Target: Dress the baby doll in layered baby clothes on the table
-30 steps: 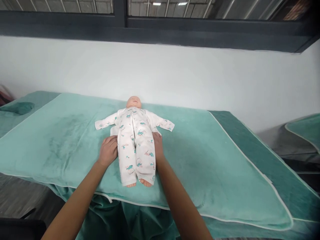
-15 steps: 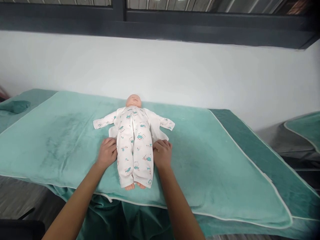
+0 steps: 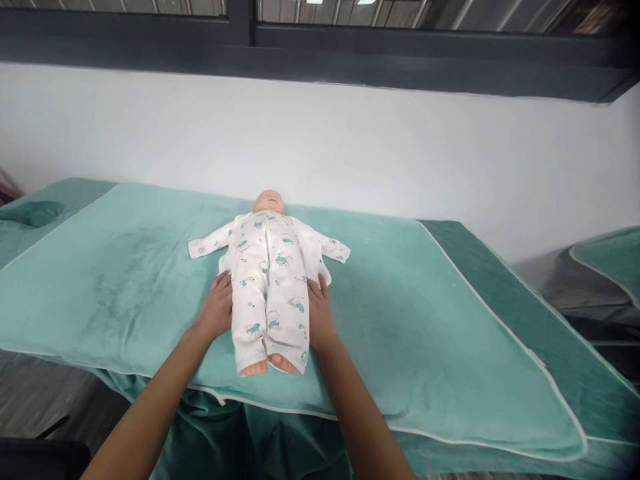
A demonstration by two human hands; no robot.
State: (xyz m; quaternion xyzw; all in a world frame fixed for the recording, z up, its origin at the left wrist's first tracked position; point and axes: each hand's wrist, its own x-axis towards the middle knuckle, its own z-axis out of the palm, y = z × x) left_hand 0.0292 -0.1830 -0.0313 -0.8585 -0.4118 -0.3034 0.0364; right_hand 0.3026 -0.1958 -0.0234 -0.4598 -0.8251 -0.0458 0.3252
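Observation:
A baby doll lies on its back, head toward the wall, its arms spread to the sides. It wears a white printed long-sleeved top and white pants with a teal cartoon pattern; bare feet show at the cuffs. My left hand rests against the outer side of the pants on the left, fingers stretched toward the top's hem. On the other side, my right hand touches the pants with its fingers extended and slightly apart. The pants hide part of both hands.
A light green blanket with white piping covers the bed, over a darker green cover. Behind it rises a white wall below a dark window frame. Another green-covered surface stands at the right.
Both hands have gone from closed fingers near the top's hem to stretched fingers along the pants. The pant legs have shifted and spread slightly, and more of the feet shows.

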